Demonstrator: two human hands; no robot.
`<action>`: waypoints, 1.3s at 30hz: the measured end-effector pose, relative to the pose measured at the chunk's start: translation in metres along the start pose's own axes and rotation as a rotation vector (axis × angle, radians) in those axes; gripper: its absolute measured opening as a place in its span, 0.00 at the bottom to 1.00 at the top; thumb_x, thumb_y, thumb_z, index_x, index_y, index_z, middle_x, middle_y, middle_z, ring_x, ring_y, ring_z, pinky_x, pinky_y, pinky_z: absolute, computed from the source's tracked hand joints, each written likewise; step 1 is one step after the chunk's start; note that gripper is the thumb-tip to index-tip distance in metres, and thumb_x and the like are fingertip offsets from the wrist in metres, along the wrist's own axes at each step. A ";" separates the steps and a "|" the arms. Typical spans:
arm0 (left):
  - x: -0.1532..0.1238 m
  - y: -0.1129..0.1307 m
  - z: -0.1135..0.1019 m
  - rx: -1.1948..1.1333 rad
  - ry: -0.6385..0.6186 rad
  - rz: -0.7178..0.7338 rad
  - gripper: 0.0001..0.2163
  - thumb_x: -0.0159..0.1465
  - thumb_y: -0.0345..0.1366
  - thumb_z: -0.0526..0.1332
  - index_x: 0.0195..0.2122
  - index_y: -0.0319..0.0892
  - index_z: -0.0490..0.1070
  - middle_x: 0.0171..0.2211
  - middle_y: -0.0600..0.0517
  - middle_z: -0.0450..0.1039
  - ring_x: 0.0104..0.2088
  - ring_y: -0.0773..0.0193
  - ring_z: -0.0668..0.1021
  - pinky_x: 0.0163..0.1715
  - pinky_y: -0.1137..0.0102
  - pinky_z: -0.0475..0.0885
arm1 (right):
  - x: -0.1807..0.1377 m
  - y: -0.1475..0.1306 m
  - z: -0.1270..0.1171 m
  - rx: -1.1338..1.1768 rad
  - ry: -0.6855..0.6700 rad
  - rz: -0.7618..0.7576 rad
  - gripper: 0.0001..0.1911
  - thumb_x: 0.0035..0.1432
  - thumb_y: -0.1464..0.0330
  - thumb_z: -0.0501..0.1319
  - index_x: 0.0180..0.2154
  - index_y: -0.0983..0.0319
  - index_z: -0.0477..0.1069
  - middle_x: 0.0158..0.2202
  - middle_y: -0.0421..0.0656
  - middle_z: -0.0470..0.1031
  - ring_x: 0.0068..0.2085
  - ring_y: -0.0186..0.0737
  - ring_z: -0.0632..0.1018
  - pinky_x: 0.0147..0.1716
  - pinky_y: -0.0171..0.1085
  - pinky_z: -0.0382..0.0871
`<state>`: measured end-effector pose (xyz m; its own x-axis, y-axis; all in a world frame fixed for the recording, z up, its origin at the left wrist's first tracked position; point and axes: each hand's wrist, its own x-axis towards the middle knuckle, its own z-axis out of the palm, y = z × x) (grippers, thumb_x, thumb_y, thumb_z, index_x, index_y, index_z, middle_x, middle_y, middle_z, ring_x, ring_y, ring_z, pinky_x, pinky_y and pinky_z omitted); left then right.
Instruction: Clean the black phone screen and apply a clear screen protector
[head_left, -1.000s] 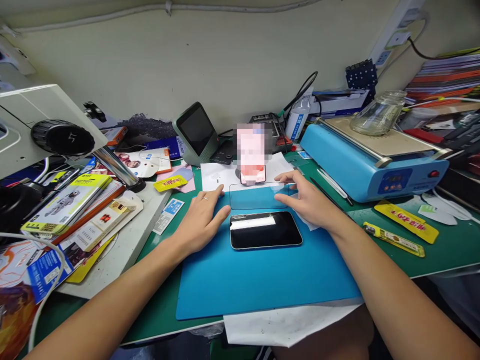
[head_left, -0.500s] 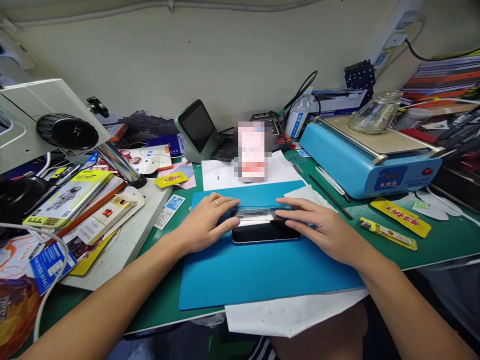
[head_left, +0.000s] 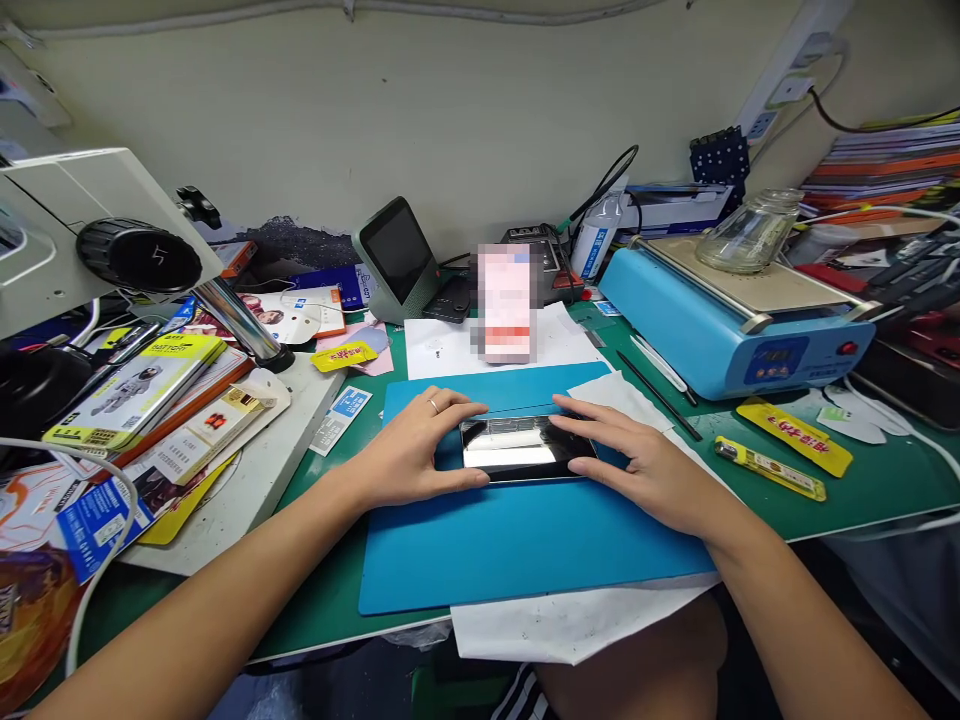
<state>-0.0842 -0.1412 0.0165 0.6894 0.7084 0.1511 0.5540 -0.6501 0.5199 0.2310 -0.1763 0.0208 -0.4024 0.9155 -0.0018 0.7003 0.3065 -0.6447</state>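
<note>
A smartphone (head_left: 517, 455) with a dark glossy front lies sideways on the blue mat (head_left: 525, 550), a bright white reflection across its screen. My left hand (head_left: 416, 445), with a ring on one finger, holds its left end, thumb at the near edge and fingers at the far edge. At the right end, my right hand (head_left: 645, 460) grips it, thumb over the near corner and fingers over the far side. A thin line runs just behind the phone's far edge; I cannot tell what it is.
A second phone (head_left: 506, 300) with a blurred lit screen stands behind the mat. A blue heating plate (head_left: 735, 320) carrying a glass jar (head_left: 750, 235) is at right, near a black stick (head_left: 660, 395) and a yellow cutter (head_left: 769, 468). Boxes (head_left: 142, 390) and a microscope stand (head_left: 244, 325) fill the left.
My left thumb has slid from the screen to the near edge, and my right thumb now shows at the near corner. The reflection on the screen has grown wider.
</note>
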 end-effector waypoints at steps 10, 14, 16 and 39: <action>0.001 0.001 -0.003 -0.014 -0.040 0.049 0.33 0.63 0.53 0.66 0.66 0.47 0.63 0.59 0.43 0.68 0.59 0.48 0.69 0.58 0.54 0.69 | -0.002 0.002 -0.001 -0.023 -0.014 0.027 0.32 0.59 0.48 0.64 0.63 0.45 0.68 0.66 0.46 0.63 0.67 0.58 0.65 0.60 0.53 0.70; 0.002 0.002 -0.003 -0.001 -0.040 0.052 0.33 0.63 0.54 0.66 0.65 0.46 0.64 0.59 0.43 0.68 0.58 0.48 0.69 0.58 0.54 0.69 | -0.001 0.004 -0.002 -0.034 -0.035 0.011 0.30 0.59 0.48 0.64 0.62 0.44 0.69 0.65 0.46 0.63 0.67 0.59 0.64 0.63 0.56 0.65; 0.002 0.002 -0.003 0.011 -0.038 0.028 0.34 0.62 0.56 0.66 0.65 0.46 0.65 0.58 0.43 0.68 0.57 0.47 0.70 0.57 0.53 0.70 | 0.000 0.006 -0.002 -0.026 -0.038 0.015 0.30 0.59 0.48 0.64 0.62 0.44 0.69 0.66 0.45 0.62 0.68 0.59 0.63 0.63 0.56 0.66; 0.003 0.002 -0.003 0.025 -0.035 -0.022 0.33 0.60 0.58 0.67 0.62 0.47 0.69 0.56 0.43 0.69 0.55 0.46 0.70 0.54 0.53 0.71 | 0.002 0.002 -0.005 0.047 -0.118 0.071 0.30 0.60 0.48 0.62 0.63 0.43 0.68 0.68 0.44 0.59 0.69 0.61 0.60 0.48 0.48 0.79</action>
<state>-0.0826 -0.1397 0.0210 0.6924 0.7131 0.1099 0.5808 -0.6412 0.5015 0.2346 -0.1729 0.0229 -0.4213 0.8965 -0.1370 0.7021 0.2268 -0.6750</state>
